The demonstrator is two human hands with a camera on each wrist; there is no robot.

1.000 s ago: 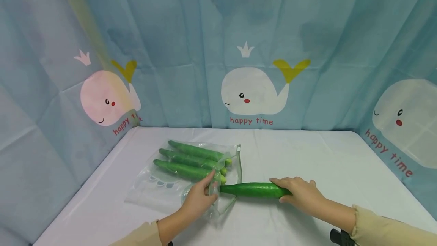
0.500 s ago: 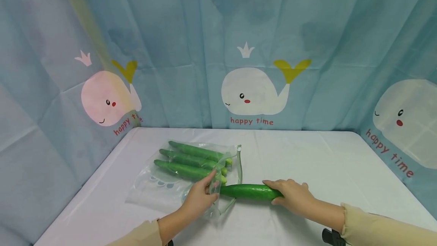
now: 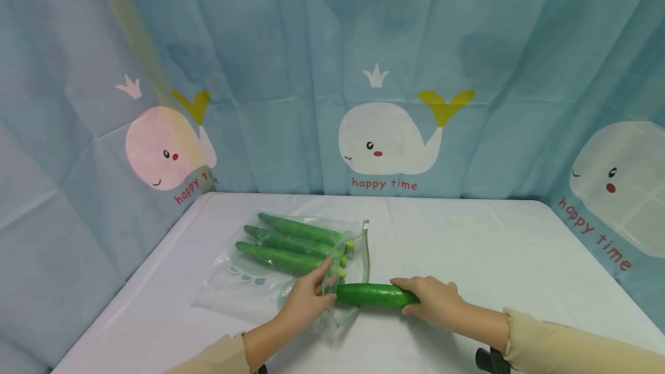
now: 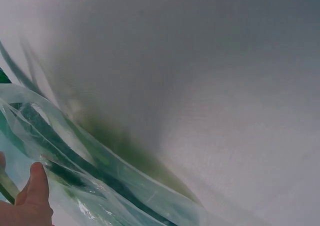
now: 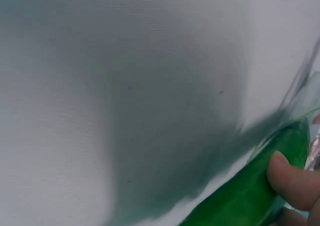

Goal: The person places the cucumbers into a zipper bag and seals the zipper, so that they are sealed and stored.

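Observation:
My right hand (image 3: 436, 300) grips the right end of a green cucumber (image 3: 366, 295). The cucumber's left part goes into the mouth of a clear zip bag (image 3: 220, 290), and its tip is hidden behind my left hand (image 3: 305, 300). Fingers and thumb of that left hand pinch the plastic near the opening. Three cucumbers (image 3: 291, 258) lie side by side inside the bag, yellowish ends toward the mouth. In the left wrist view the bag's rim (image 4: 145, 186) arches beside the hand. My right thumb (image 5: 287, 178) presses on the cucumber (image 5: 240, 198) in the right wrist view.
A white cloth covers the table (image 3: 467, 235) under everything. Behind and at both sides hangs a blue curtain (image 3: 280, 143) printed with whales. The bag's green zip strip (image 3: 366, 253) stands up at its right edge.
My right hand has moved left, pushing the cucumber further into the bag, so less of it shows. The left hand keeps its pinch on the bag, almost in place.

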